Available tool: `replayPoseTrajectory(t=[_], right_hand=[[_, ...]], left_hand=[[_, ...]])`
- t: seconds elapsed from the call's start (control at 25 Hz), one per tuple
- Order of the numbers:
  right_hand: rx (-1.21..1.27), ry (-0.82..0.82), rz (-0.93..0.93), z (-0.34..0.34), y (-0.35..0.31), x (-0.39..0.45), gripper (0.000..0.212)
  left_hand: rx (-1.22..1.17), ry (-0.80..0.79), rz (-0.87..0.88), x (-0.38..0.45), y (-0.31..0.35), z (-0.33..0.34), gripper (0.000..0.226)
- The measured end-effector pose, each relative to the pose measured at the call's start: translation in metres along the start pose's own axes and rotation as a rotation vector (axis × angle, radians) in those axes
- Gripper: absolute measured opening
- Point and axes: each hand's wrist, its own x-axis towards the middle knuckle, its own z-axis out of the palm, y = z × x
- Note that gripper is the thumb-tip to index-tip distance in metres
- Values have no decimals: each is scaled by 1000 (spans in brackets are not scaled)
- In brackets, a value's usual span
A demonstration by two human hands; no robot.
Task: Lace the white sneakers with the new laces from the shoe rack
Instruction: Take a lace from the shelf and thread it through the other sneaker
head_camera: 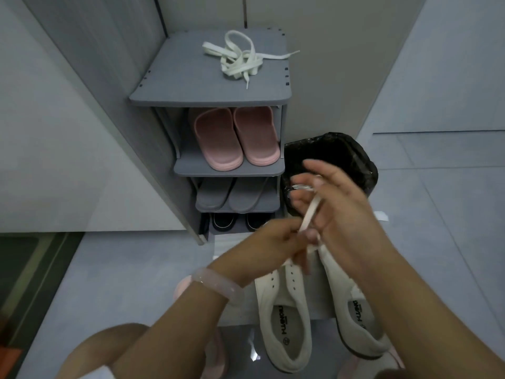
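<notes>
I'm pinching a flat pale lace (310, 214) with my left hand (276, 240) low and my right hand (332, 203) curling around it above the white canvas sneakers (287, 318).

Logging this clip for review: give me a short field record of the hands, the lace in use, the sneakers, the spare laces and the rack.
left hand: pinches the lace low, above the sneakers
right hand: holds the lace higher up, fingers partly spread
lace: runs taut between both hands
sneakers: two, white, on the floor, eyelets look empty
spare laces: loose pile on top of the rack
rack: grey; pink slippers, grey slippers, black shoes below
bin: black liner, right of rack
</notes>
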Motion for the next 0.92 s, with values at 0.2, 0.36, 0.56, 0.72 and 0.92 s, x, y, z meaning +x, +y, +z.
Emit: replayPoseTrajectory(t=[0.2,0.36,0.56,0.72,0.92], right_hand=[[329,435,-34,-63,-36,28,30],[195,489,163,-72,-28,28,27],[144,376,295,-63,-14,30,45],[-49,319,289,-66,8,30,27],[-1208,8,114,-75,54,16,23]], left_hand=[[93,317,-71,-6,-2,-52,32],[438,388,-91,-8,-16,-70,29],[793,669,-88,-1,-32,-84,20],[425,635,-97,9,-21,-53,19],[822,212,-133,15,-54,-7,21]])
